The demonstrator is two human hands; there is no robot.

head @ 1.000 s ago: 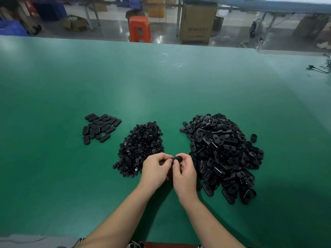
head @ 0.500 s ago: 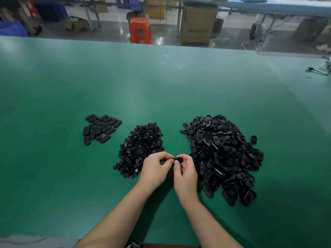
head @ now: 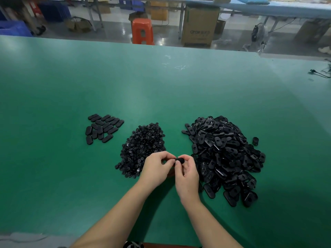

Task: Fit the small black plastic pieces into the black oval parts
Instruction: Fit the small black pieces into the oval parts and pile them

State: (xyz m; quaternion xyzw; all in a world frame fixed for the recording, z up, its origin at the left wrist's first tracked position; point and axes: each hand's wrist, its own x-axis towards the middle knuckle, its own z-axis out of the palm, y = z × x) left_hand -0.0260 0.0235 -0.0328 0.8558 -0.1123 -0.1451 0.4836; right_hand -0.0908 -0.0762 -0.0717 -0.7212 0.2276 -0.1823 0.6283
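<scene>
Both hands, left (head: 157, 169) and right (head: 187, 173), pinch one black oval plastic part (head: 179, 160) between the heaps; small finished group (head: 103, 128) done, large oval pile (head: 225, 158) and small-piece heap (head: 141, 149) left.

Both forearms are bare to the elbow, with no sleeves, gloves, rings or watch on the left hand (head: 157, 169) or the right hand (head: 187, 178) above the worktop (head: 71, 176).

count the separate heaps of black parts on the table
3: a small flat group of ovals at far left, a pile of small pieces in the middle, a big pile of ovals at right. One stray part lies beside it.
</scene>
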